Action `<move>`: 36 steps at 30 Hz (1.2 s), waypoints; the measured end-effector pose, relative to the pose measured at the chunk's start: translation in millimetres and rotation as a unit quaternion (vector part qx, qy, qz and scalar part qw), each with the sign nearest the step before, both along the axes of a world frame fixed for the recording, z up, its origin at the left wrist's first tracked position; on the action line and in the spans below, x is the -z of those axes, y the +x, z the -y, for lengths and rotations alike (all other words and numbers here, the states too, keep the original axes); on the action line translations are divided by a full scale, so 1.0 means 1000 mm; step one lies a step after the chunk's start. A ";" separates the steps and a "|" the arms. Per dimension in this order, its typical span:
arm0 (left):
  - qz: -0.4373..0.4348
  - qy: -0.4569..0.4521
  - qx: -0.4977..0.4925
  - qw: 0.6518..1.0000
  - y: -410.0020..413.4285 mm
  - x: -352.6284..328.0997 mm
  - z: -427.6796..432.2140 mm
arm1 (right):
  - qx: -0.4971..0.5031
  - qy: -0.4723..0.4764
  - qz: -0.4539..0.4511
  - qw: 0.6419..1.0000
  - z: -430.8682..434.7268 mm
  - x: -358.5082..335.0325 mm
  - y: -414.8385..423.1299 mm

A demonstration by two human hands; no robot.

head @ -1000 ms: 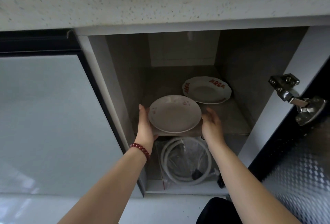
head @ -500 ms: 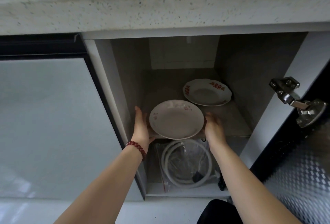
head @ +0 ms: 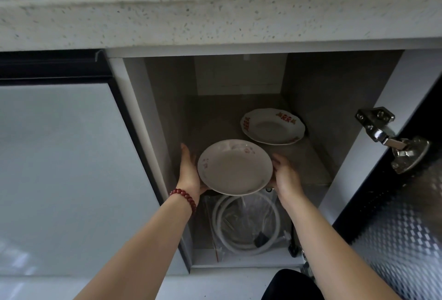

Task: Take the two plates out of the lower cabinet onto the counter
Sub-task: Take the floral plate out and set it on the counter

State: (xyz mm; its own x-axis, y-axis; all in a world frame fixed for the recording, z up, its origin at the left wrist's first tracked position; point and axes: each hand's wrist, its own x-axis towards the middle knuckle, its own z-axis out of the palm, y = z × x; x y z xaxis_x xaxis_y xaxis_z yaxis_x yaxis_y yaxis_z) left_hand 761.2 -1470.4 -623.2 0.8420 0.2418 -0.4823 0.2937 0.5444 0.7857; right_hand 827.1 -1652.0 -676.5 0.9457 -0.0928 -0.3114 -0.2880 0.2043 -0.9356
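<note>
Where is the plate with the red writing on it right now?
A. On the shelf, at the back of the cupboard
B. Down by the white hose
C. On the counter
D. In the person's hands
A: the plate with red writing lies on the shelf behind the plain plate, which the left hand and right hand hold.

The left hand [head: 190, 175] and right hand [head: 285, 175] grip opposite rims of a pale plate [head: 234, 167] at the shelf's [head: 308, 163] front edge. A red-patterned plate [head: 272, 126] lies near the shelf's back right corner. A coiled white hose [head: 246, 224] sits below.
</note>
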 end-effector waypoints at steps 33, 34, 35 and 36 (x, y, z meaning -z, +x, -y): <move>-0.120 0.006 0.057 0.991 -0.105 -0.205 0.032 | 0.046 -0.016 -0.150 0.988 0.043 -0.202 -0.132; -0.131 0.012 0.054 0.990 -0.116 -0.217 0.033 | 0.043 -0.009 -0.154 0.987 0.045 -0.218 -0.142; -0.147 0.008 0.048 0.988 -0.127 -0.231 0.035 | 0.040 -0.005 -0.161 0.986 0.046 -0.233 -0.153; -0.167 -0.001 0.041 0.985 -0.138 -0.245 0.036 | 0.034 -0.005 -0.169 0.985 0.048 -0.248 -0.163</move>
State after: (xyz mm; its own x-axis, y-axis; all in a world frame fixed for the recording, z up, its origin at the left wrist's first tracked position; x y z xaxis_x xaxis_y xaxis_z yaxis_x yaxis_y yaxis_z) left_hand 623.3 -1506.1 -378.6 0.6535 0.1776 -0.7358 0.5785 0.5097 0.6368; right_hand 663.8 -1700.5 -428.5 0.7799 -0.1572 -0.6059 -0.5690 0.2254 -0.7908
